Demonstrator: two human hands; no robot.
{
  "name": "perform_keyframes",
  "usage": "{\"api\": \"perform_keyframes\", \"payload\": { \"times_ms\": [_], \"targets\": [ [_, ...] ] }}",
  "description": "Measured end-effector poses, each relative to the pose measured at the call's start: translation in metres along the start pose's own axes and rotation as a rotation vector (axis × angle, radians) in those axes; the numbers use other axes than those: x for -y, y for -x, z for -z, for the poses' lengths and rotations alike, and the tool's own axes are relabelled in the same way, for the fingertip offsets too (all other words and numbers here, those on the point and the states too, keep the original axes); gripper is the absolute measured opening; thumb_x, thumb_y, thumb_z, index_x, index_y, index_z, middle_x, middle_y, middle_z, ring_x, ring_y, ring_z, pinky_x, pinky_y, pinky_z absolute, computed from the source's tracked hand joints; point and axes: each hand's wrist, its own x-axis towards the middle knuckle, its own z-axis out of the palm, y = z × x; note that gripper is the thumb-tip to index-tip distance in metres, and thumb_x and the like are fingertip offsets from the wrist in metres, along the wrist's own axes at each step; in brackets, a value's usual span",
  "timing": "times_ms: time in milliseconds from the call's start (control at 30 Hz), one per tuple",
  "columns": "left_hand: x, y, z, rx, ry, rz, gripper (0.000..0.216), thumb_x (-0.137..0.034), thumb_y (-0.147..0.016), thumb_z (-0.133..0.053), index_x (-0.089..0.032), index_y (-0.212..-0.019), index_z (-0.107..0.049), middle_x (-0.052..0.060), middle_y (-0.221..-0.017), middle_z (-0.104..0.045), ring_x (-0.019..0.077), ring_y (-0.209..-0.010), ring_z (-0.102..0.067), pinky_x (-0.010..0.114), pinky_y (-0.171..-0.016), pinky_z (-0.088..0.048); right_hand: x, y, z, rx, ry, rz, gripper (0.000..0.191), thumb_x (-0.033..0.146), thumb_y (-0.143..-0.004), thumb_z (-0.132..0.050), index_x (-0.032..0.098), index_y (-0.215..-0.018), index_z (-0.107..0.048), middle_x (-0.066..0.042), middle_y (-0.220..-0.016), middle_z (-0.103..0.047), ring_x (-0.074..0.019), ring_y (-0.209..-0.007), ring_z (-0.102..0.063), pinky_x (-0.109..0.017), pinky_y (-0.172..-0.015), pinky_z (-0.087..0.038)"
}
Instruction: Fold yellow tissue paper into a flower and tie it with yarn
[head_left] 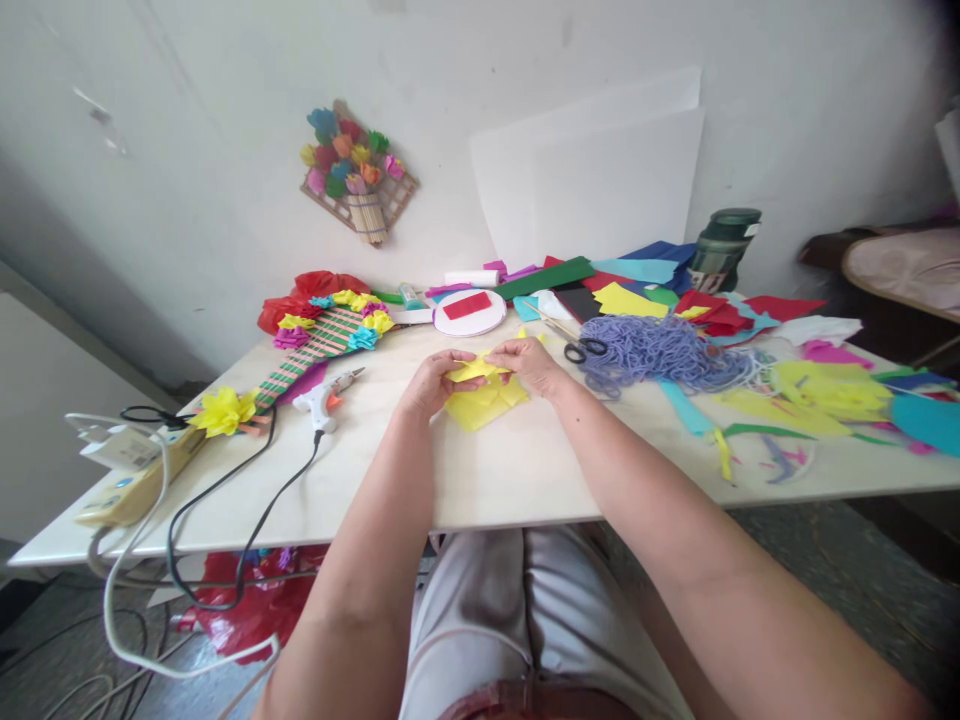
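Both hands meet over the middle of the table and pinch one folded piece of yellow crepe paper. My left hand grips its left end, with fingers and thumb closed on it. At the other end, my right hand pinches the paper between thumb and fingers. Below them, more yellow paper lies flat on the table. Scissors with black handles rest just right of my right hand, beside a tangle of purple yarn.
A glue gun lies at left, its cord running to a power strip. Behind it is a striped craft piece with paper flowers. A white oval disc sits behind my hands. Coloured paper scraps and a dark bottle occupy the right.
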Motion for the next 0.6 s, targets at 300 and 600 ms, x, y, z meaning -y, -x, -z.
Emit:
{"api": "perform_keyframes", "payload": {
  "times_ms": [300, 600],
  "targets": [
    [-0.0031, -0.0001, -0.0003, -0.008, 0.036, -0.025, 0.028, -0.027, -0.074, -0.043, -0.01, -0.086, -0.062, 0.01, -0.08, -0.062, 0.0228, -0.076, -0.064, 0.035, -0.065, -0.055, -0.0009, -0.0001, -0.0037, -0.077, 0.078, 0.018, 0.023, 0.031, -0.055, -0.07, 0.012, -0.067, -0.065, 0.0, -0.063, -0.06, -0.0064, -0.049, -0.048, -0.019, -0.042, -0.042],
    [0.0041, -0.0008, -0.0007, -0.022, -0.188, -0.047, 0.032, -0.033, -0.063, -0.069, -0.01, -0.081, -0.059, 0.005, -0.065, -0.061, 0.0145, -0.058, -0.063, 0.024, -0.055, -0.054, -0.0031, -0.0009, -0.0071, -0.109, 0.141, 0.072, 0.023, 0.029, -0.057, -0.067, 0.015, -0.075, -0.063, -0.001, -0.074, -0.061, -0.0074, -0.055, -0.051, -0.016, -0.041, -0.042]
  ]
}}
